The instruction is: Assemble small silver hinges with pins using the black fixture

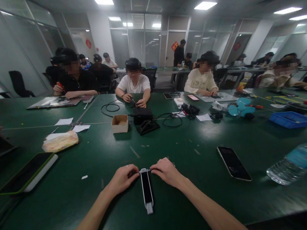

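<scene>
A narrow black device with a pale frame lies lengthwise on the green table, a light grey tab at its near end. Across its far end runs a small pale crosspiece. My left hand pinches the left end of that crosspiece between thumb and fingers. On the other side, my right hand pinches its right end. Both hands rest low, close to the tabletop. The exact shape of the part under my fingertips is too small to make out.
To the right lie a phone and a water bottle; a blue tray is beyond. At left are a green-edged device and a plastic-wrapped packet. An open box, cables and people are across the table.
</scene>
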The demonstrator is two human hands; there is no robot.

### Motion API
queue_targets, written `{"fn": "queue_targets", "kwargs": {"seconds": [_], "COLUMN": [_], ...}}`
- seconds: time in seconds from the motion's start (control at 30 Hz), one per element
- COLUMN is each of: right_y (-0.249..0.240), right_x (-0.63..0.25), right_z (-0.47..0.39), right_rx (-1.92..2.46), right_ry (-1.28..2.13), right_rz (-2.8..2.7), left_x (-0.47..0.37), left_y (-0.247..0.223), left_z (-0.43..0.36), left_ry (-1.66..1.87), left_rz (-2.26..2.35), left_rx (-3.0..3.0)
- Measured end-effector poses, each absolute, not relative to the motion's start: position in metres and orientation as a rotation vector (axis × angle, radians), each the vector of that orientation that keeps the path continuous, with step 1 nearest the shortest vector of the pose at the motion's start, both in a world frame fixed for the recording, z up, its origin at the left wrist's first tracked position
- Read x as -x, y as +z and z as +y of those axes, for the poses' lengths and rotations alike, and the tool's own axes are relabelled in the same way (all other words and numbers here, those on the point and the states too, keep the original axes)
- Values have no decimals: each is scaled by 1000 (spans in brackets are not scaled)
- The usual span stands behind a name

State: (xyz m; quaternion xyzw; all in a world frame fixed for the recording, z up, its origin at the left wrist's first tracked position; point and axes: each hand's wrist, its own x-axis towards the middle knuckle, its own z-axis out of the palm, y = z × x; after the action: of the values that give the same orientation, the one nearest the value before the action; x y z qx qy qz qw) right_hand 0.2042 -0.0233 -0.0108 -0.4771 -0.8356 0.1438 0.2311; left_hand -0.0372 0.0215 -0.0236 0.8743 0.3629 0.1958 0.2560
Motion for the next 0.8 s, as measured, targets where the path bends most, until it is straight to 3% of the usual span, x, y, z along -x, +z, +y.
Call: {"fn": "queue_targets", "kwargs": {"seconds": [0.8], "right_y": [-19], "right_x": [-207], "right_z": [-21], "right_rx": [1259], "right_ry": [426], "right_rz": [-2230], "left_x": [37], "left_y": [-23], "left_z": [23], "left_ry": [520], "left_rz": [995], "left_rx": [-2335]}}
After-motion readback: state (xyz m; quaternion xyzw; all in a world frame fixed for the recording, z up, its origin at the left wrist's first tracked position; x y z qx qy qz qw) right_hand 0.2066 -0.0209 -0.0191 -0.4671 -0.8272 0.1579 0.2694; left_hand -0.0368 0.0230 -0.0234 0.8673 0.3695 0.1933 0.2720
